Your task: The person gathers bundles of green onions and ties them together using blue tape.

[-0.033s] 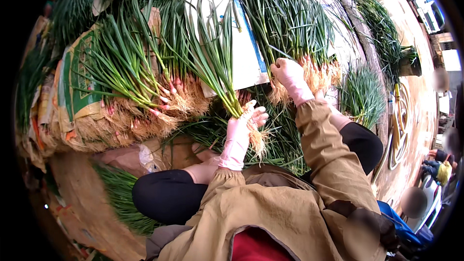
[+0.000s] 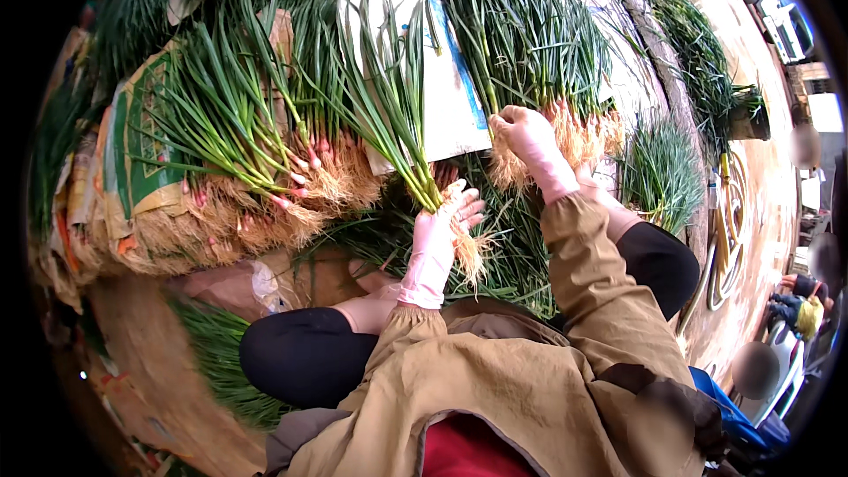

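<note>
My left hand (image 2: 439,228), in a pale pink glove, holds a small bunch of spring onions (image 2: 405,128) by the stems just above the roots. Its thumb lies across the stems and its other fingers are spread. The bunch's leaves point away from me over a white sheet, and its pale roots (image 2: 472,256) hang beside the palm. My right hand (image 2: 528,135), gloved alike, is closed in a pinch at the root end of the right-hand spring onion pile (image 2: 530,44). A stalk runs up from its fingertips; the fingers partly hide the grip.
Another spring onion pile (image 2: 221,106) lies at the left, roots toward me, partly on a green and white sack (image 2: 141,146). Between the piles lies the white sheet (image 2: 450,97). Loose greens (image 2: 512,247) cover the ground before my lap. A coiled hose (image 2: 729,230) lies at the right.
My left hand's fingers have spread a little wider while the bunch stays in it. My right hand has shifted slightly to the left.
</note>
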A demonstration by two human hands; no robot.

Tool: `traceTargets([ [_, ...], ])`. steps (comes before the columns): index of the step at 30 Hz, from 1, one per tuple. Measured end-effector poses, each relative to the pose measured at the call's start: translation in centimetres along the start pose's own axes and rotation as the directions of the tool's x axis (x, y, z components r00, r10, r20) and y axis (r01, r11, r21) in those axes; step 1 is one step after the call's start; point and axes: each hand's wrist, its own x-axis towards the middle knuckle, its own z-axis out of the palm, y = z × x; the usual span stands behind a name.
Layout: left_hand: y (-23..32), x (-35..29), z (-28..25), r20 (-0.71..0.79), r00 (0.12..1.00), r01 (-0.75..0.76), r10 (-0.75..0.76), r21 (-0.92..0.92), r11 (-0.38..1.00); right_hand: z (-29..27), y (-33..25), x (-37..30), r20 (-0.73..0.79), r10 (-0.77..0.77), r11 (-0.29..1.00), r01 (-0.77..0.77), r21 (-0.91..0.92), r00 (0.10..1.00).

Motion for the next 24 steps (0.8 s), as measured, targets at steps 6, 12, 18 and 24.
traceTargets([
  [6, 0.2, -1.6, 0.0, 0.161, 0.986, 0.021, -0.043, 0.133, 0.991, 3.9, -0.4, -8.4, 0.592, -0.177, 0.578, -0.404, 0.709, 0.787],
  [12, -0.3, -2.2, 0.9, 0.22, 0.971, 0.05, -0.094, 0.2, 0.979, 5.4, 2.0, -6.1, 0.414, -0.147, 0.146, -0.394, 0.907, 0.898],
  [18, -1.7, -1.1, 0.2, 0.075, 0.997, -0.029, 0.011, 0.242, 0.97, 6.8, 1.5, -7.0, -0.085, -0.005, 0.9, 0.041, 0.435, 0.996],
  [24, -1.6, -0.3, -1.3, 0.09, 0.995, 0.035, -0.047, 0.13, 0.991, 7.2, 0.1, -8.6, 0.298, -0.142, 0.619, -0.15, 0.771, 0.944],
])
